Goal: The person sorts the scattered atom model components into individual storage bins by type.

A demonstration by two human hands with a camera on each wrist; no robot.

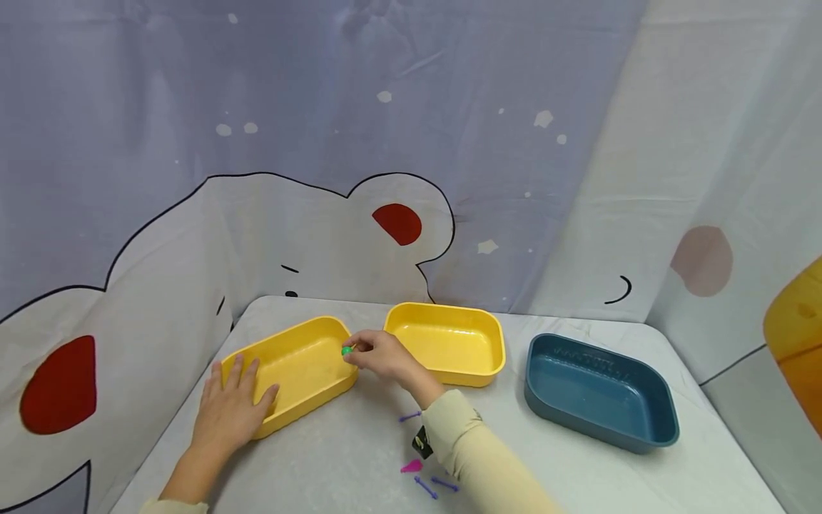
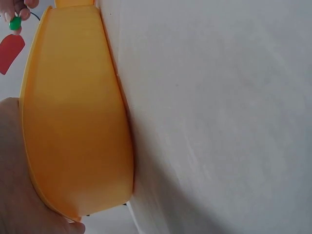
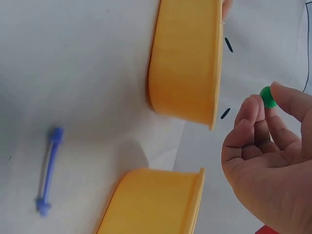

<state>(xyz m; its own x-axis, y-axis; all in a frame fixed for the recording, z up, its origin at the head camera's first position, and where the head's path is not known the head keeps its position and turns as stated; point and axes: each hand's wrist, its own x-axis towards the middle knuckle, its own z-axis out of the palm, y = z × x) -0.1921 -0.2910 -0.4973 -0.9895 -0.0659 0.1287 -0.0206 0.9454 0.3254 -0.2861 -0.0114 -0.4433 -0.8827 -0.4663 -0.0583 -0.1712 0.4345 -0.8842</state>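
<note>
My right hand (image 1: 359, 351) pinches a small green piece (image 1: 347, 350) between thumb and fingers, just above the right end of the nearer yellow tray (image 1: 308, 371). The right wrist view shows the green piece (image 3: 266, 96) at the fingertips (image 3: 251, 109), beyond the rim of that yellow tray (image 3: 187, 58). My left hand (image 1: 244, 378) rests flat with straight fingers on the tray's near-left corner. In the left wrist view the tray's wall (image 2: 73, 112) fills the left side, with the green piece (image 2: 15, 23) at the top left.
A second yellow tray (image 1: 446, 343) stands right of the first, and a dark blue tray (image 1: 600, 389) farther right. Several small purple sticks (image 1: 425, 487) and a pink piece (image 1: 411, 467) lie on the grey table near my right forearm. A printed cloth backdrop encloses the table.
</note>
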